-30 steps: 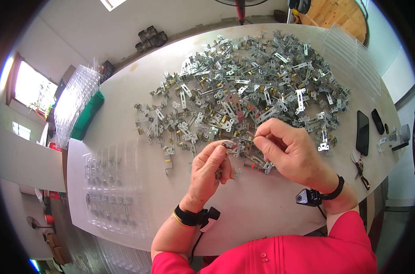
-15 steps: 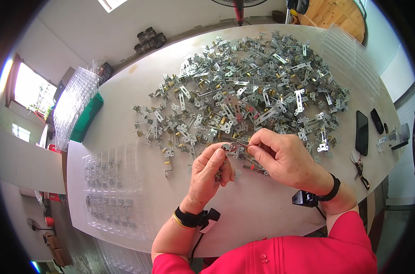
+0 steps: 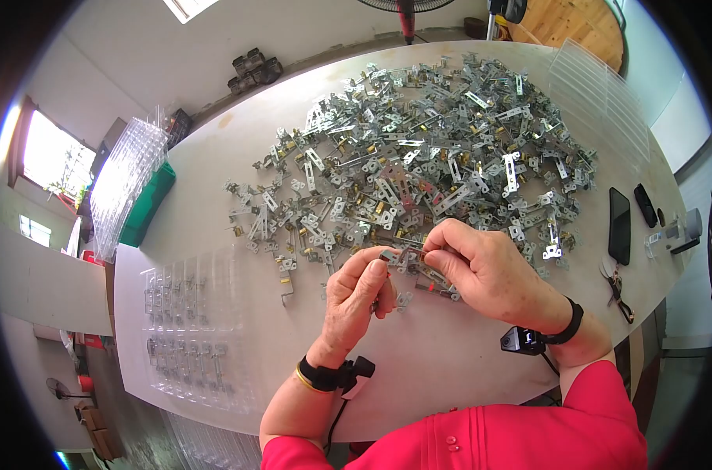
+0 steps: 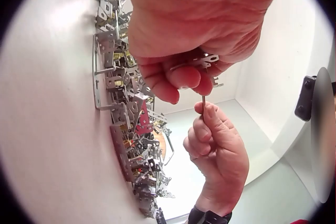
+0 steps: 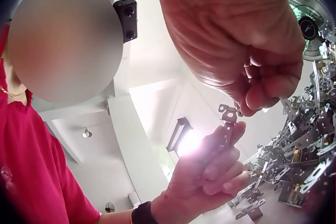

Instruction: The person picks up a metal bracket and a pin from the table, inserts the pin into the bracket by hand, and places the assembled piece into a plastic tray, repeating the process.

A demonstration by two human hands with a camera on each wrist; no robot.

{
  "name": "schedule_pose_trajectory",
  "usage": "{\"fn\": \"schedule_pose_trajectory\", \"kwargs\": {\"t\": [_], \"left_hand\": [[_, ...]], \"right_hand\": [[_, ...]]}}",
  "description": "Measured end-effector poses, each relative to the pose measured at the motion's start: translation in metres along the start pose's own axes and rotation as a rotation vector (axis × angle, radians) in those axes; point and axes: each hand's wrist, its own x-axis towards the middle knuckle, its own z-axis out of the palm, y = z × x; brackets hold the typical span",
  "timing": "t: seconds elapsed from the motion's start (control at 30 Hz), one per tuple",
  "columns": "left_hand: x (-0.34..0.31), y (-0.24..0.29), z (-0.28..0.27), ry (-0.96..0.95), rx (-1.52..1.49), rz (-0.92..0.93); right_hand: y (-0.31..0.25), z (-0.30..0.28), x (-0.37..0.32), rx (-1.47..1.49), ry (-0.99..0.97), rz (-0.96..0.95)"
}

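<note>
In front of the metal pile, my two hands meet close together. My left hand (image 3: 352, 290) grips a small metal bracket (image 5: 228, 115) with round holes, its end sticking out past the thumb and forefinger. More metal shows inside the curled fingers in the left wrist view, mostly hidden. My right hand (image 3: 489, 270) pinches a thin metal rod (image 4: 203, 107) between thumb and forefinger, and the rod's other end reaches the left fingertips. Just beyond the hands lies a big heap of metal brackets (image 3: 407, 143), some with brass-coloured parts.
Left on the table are clear plastic trays (image 3: 234, 278) with rows of brackets. A green bin (image 3: 147, 205) stands behind them, clear plastic sheets leaning over it. At right lie a black phone (image 3: 619, 227) and pliers (image 3: 620, 291); a ribbed clear sheet (image 3: 599, 98) lies at the back right.
My right hand has come down and left with the rod, closing the gap to the bracket in my left hand. The left hand stays nearly in place, its bracket turned slightly.
</note>
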Motion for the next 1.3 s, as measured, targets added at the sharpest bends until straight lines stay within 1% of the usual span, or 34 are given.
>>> {"fn": "schedule_pose_trajectory", "kwargs": {"t": [0.07, 0.13, 0.2, 0.27, 0.33, 0.37, 0.43, 0.6, 0.67, 0.73, 0.83, 0.87, 0.93, 1.07, 1.13, 1.17, 1.23, 1.27, 1.3], "left_hand": [[0.0, 0.0, 0.0, -0.001, -0.007, -0.006], [-0.001, 0.001, 0.0, -0.006, 0.015, -0.02], [-0.002, 0.001, 0.001, -0.011, 0.036, -0.035], [-0.002, -0.002, 0.0, -0.053, -0.02, 0.003], [-0.002, -0.001, 0.0, -0.056, -0.019, 0.003], [-0.001, -0.001, 0.0, -0.059, -0.017, 0.003], [-0.001, 0.002, -0.001, -0.063, 0.008, -0.013], [-0.003, 0.005, 0.003, -0.064, 0.023, -0.05], [-0.004, 0.005, 0.005, -0.097, 0.062, -0.091], [-0.005, 0.005, 0.004, -0.095, 0.051, -0.095], [-0.004, 0.005, 0.003, -0.108, 0.051, -0.105], [-0.003, 0.006, 0.003, -0.121, 0.061, -0.115], [-0.004, 0.009, 0.007, -0.136, 0.092, -0.133], [-0.005, 0.013, 0.01, -0.167, 0.159, -0.155], [-0.005, 0.014, 0.012, -0.195, 0.148, -0.178], [-0.005, 0.014, 0.013, -0.224, 0.136, -0.199], [-0.005, 0.014, 0.013, -0.212, 0.1, -0.21], [-0.004, 0.014, 0.013, -0.2, 0.063, -0.22], [-0.004, 0.011, 0.011, -0.2, 0.063, -0.22]], "right_hand": [[-0.001, -0.001, 0.0, 0.028, -0.01, 0.02], [-0.002, -0.001, 0.001, 0.078, -0.039, 0.092], [0.001, 0.0, 0.001, 0.097, -0.047, 0.088], [0.003, 0.0, 0.001, 0.116, -0.055, 0.084], [0.006, -0.004, 0.003, 0.311, -0.162, 0.198], [0.007, -0.005, 0.005, 0.311, -0.163, 0.198], [0.008, -0.007, 0.008, 0.5, -0.256, 0.337], [0.018, -0.006, 0.011, 0.511, -0.335, 0.321], [0.019, -0.007, 0.012, 0.536, -0.368, 0.315], [0.019, -0.009, 0.014, 0.663, -0.403, 0.34], [0.019, -0.013, 0.016, 0.725, -0.45, 0.386], [0.019, -0.012, 0.016, 0.725, -0.45, 0.386], [0.021, -0.01, 0.016, 0.586, -0.424, 0.396], [0.027, -0.007, 0.014, 0.581, -0.373, 0.376], [0.034, -0.006, 0.014, 0.426, -0.373, 0.25], [0.031, -0.007, 0.013, 0.426, -0.372, 0.25], [0.02, -0.007, 0.013, 0.288, -0.183, 0.195], [0.022, -0.007, 0.013, 0.288, -0.183, 0.195], [0.026, -0.007, 0.013, 0.316, -0.107, 0.066]]}}
